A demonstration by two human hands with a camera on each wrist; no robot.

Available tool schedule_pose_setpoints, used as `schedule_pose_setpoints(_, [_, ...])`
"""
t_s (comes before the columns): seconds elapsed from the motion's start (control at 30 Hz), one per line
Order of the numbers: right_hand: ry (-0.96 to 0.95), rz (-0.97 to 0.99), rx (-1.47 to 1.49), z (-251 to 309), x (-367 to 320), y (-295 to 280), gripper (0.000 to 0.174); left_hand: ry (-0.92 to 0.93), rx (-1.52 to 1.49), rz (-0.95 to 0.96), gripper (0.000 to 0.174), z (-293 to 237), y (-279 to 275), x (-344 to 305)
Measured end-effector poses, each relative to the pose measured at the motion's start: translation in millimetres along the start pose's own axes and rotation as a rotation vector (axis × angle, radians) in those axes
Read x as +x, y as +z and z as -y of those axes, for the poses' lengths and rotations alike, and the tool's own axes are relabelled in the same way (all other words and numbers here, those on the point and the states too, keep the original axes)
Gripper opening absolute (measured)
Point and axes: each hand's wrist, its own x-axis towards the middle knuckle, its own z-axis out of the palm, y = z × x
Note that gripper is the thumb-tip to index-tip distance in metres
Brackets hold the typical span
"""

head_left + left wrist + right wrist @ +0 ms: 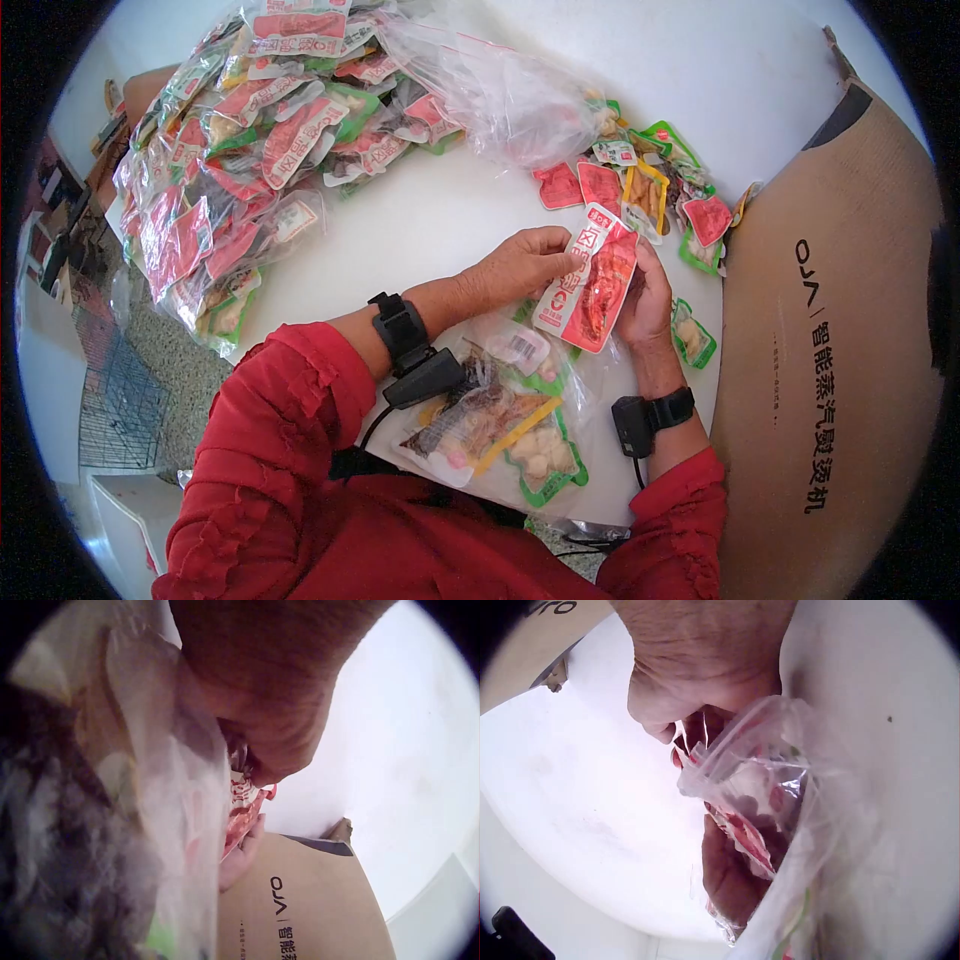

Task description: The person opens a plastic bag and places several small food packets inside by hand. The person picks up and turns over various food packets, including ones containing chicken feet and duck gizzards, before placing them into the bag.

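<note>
A red and white snack packet [592, 280] with large printed characters is held up in front of the body. My left hand [522, 264] pinches its left edge, thumb on the front face. On the opposite side, my right hand [648, 305] grips the packet's right edge, partly hidden behind it. Below both hands lies a clear plastic bag [440, 462] with several food packets inside. In the right wrist view this bag's clear film [780, 761] covers part of the packet and the hands. The left wrist view shows the packet [244, 814] between the hands.
A large clear bag full of packets [300, 140] lies at the left of the white table [400, 220]. Loose packets [650, 185] are piled at the back right. One green-edged packet [692, 335] lies beside the right wrist. A big cardboard box [840, 330] stands along the right edge.
</note>
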Motion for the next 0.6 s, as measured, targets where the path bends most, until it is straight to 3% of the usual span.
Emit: schedule_pose_setpoints(0.6, [-0.009, 0.035, -0.060, -2.6, -1.5, -4.2, 0.034, -0.063, -0.130, 0.003, 0.020, 0.0, -0.8, -1.1])
